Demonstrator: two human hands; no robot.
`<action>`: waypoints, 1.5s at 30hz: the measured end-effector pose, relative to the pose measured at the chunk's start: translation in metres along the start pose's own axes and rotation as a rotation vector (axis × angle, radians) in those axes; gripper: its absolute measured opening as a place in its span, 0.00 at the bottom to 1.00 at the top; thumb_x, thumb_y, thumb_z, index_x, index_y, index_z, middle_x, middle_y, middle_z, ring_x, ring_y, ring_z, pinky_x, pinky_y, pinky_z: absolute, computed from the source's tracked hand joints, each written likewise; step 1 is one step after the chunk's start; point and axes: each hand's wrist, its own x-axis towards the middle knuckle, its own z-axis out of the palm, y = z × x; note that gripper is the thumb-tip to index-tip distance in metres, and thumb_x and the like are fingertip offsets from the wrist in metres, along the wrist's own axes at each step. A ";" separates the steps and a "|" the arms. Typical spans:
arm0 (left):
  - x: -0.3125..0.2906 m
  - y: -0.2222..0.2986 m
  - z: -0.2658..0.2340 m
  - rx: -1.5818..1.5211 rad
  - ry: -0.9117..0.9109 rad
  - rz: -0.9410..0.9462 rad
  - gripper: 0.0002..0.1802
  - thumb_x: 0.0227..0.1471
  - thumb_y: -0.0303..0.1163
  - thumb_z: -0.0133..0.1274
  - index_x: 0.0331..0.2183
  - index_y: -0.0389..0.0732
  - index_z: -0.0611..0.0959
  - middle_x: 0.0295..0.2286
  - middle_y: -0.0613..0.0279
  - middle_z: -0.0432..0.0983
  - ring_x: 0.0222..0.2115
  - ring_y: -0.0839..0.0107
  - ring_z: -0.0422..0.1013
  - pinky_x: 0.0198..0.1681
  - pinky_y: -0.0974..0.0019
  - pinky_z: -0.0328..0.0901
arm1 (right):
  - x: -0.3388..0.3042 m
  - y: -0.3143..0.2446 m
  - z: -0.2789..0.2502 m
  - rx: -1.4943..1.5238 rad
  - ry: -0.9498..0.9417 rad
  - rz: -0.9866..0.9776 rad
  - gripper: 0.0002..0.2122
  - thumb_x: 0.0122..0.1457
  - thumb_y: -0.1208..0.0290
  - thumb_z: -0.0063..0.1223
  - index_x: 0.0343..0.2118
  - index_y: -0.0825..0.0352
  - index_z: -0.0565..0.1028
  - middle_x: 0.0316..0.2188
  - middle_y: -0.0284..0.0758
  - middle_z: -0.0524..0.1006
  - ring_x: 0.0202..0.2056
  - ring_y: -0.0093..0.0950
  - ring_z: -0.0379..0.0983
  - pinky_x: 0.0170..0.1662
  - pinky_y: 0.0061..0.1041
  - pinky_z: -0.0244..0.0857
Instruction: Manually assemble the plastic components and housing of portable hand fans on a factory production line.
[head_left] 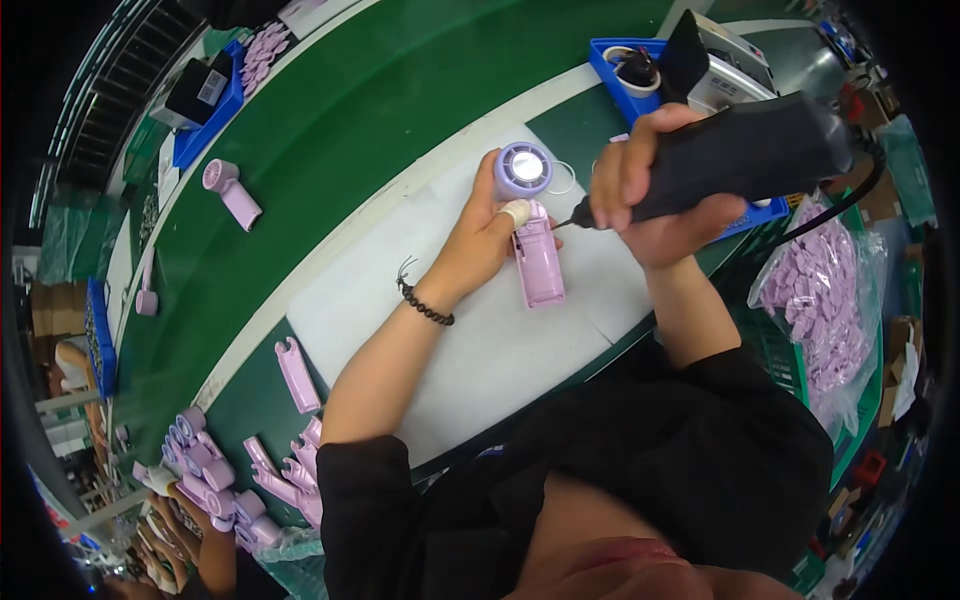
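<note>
My left hand is closed round a small pink and lilac handheld fan, whose round head points away from me and whose pink handle points toward me. The thumb, wrapped in a pale covering, presses near the joint between head and handle. In my right hand is a black electric screwdriver, held level with its thin bit pointing left at the fan's joint. Whether the bit touches a screw cannot be made out. A white loop of cord lies beside the fan head.
A white mat covers the bench under my hands. Loose pink handle shells and a pile of fan heads lie at left. Two fans rest on the green conveyor. A bag of pink parts stands right; a blue tray sits behind.
</note>
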 end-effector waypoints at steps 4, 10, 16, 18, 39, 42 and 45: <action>0.002 0.001 -0.004 0.006 -0.074 0.007 0.40 0.57 0.17 0.34 0.67 0.49 0.43 0.54 0.42 0.63 0.42 0.58 0.75 0.42 0.60 0.76 | -0.007 0.018 0.016 -0.114 0.008 0.062 0.41 0.54 0.31 0.49 0.57 0.65 0.61 0.25 0.31 0.70 0.19 0.20 0.67 0.20 0.19 0.64; 0.003 0.005 -0.001 0.007 -0.045 -0.012 0.39 0.57 0.17 0.35 0.66 0.47 0.44 0.54 0.42 0.63 0.40 0.60 0.77 0.41 0.63 0.76 | -0.007 0.019 0.010 -0.114 0.018 0.036 0.41 0.53 0.30 0.49 0.56 0.64 0.61 0.25 0.31 0.70 0.19 0.20 0.67 0.20 0.19 0.63; 0.003 0.005 -0.001 0.058 -0.037 0.012 0.39 0.56 0.16 0.34 0.66 0.45 0.45 0.54 0.43 0.63 0.41 0.61 0.77 0.41 0.64 0.76 | -0.006 0.021 0.008 -0.080 0.001 -0.013 0.40 0.53 0.31 0.50 0.55 0.64 0.61 0.25 0.31 0.71 0.19 0.20 0.67 0.20 0.19 0.64; 0.003 0.005 -0.001 0.068 -0.035 0.018 0.39 0.56 0.16 0.34 0.66 0.45 0.45 0.54 0.43 0.63 0.42 0.61 0.76 0.42 0.64 0.76 | -0.005 0.022 0.011 -0.084 0.015 -0.008 0.40 0.53 0.30 0.51 0.54 0.64 0.62 0.24 0.31 0.71 0.19 0.20 0.68 0.20 0.19 0.64; 0.006 -0.005 -0.015 0.182 -0.065 0.096 0.41 0.55 0.14 0.34 0.66 0.50 0.47 0.51 0.49 0.67 0.35 0.70 0.72 0.33 0.72 0.71 | 0.002 0.013 0.018 -0.081 -0.016 0.128 0.31 0.59 0.45 0.57 0.52 0.66 0.62 0.23 0.32 0.70 0.17 0.21 0.67 0.19 0.20 0.65; 0.004 0.004 -0.010 -0.097 -0.064 -0.049 0.41 0.56 0.15 0.35 0.67 0.51 0.46 0.52 0.48 0.66 0.38 0.65 0.73 0.39 0.65 0.74 | 0.017 -0.017 0.004 -0.023 -0.017 -0.038 0.30 0.62 0.44 0.51 0.55 0.67 0.62 0.27 0.34 0.70 0.21 0.22 0.68 0.23 0.21 0.66; 0.005 0.004 -0.006 -0.162 -0.071 -0.041 0.41 0.58 0.16 0.36 0.67 0.52 0.45 0.53 0.47 0.64 0.41 0.61 0.74 0.43 0.60 0.75 | 0.015 -0.045 -0.016 -0.284 0.060 -0.019 0.29 0.62 0.51 0.54 0.58 0.68 0.63 0.39 0.41 0.74 0.26 0.26 0.72 0.28 0.22 0.67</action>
